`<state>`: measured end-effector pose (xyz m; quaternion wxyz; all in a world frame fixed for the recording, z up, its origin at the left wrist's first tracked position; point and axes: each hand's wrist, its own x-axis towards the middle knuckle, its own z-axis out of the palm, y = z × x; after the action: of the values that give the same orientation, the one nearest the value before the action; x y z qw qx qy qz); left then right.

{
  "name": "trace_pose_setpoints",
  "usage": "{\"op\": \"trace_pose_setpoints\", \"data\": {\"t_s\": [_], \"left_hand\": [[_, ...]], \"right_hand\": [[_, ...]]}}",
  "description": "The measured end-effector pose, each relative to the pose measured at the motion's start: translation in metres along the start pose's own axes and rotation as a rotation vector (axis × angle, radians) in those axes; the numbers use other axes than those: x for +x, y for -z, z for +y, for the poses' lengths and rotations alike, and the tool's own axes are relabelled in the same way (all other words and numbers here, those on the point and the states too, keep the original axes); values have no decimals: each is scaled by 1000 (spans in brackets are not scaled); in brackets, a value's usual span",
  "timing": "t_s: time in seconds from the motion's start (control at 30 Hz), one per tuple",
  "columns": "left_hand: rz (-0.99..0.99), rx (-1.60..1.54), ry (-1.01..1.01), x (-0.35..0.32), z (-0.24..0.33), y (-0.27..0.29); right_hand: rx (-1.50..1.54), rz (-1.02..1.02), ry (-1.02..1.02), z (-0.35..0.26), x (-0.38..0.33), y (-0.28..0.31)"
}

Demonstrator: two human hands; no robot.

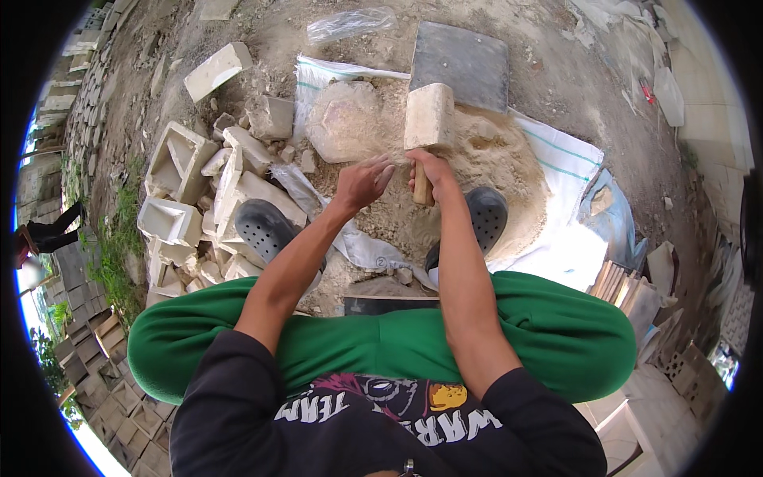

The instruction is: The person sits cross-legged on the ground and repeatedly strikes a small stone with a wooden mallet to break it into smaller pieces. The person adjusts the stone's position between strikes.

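Note:
My right hand (431, 171) grips the wooden handle of a mallet (430, 116), which has a large, pale, dusty block for a head. The head is beyond my fist, close to the near edge of a dark square slab (461, 63). My left hand (364, 183) holds nothing and is held over the sand with its fingers stretched out and close together. Just beyond it, a dusty six-sided slab (344, 119) lies on a white woven sack (568, 151). A heap of tan sand (509, 179) spreads over the sack to the right.
Hollow cast blocks (179, 163) and broken pieces are piled at left, near my left shoe (266, 226). My right shoe (486, 215) stands by the sand. Clear plastic (351, 25) lies at the far side. Wooden strips (612, 282) and a blue bag (608, 207) are at right.

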<state>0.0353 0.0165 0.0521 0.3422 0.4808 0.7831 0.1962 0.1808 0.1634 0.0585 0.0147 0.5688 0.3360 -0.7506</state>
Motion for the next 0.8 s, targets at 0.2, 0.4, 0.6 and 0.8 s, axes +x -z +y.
{"op": "trace_pose_setpoints", "data": {"t_s": [0.2,0.4,0.6,0.8], "left_hand": [[723,338,153,23,-28,-10],[-53,4,-372,12,-7,-24],[759,308,0,41,-26,-7],[5,118,-406,42,-35,6]], "right_hand": [[-8,32,46,0,-5,-9],[13,-25,24,4,4,3],[-25,-2,39,1,-4,-3],[-42,-7,14,1,1,0]]}}
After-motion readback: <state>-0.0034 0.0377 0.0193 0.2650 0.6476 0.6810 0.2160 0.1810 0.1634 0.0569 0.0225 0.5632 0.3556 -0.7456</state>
